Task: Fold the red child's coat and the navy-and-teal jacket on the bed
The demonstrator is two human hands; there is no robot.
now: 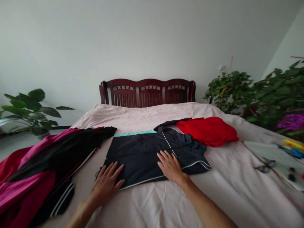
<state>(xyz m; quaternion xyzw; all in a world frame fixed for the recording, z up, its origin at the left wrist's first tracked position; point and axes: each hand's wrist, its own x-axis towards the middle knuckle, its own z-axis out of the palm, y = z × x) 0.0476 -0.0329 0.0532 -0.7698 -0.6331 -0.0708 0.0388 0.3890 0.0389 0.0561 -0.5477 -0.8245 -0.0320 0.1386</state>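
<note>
A dark navy jacket (137,152) with white piping and a light teal strip along its far edge lies flat, partly folded, on the pale pink sheet (152,205). My left hand (108,180) rests on the jacket's near left corner, fingers spread. Farther right, my right hand (169,166) presses flat on it close to a white piping line, fingers stretched out. A folded red garment (211,131) lies beyond the jacket's right end, against dark cloth. The jacket's underside is hidden.
Black and magenta clothes (59,155) are heaped at the left. On the right are glasses (264,166), a white board or paper (266,153) and small colourful items. A dark wooden headboard (149,91) stands at the back, with leafy plants (230,88) on both sides.
</note>
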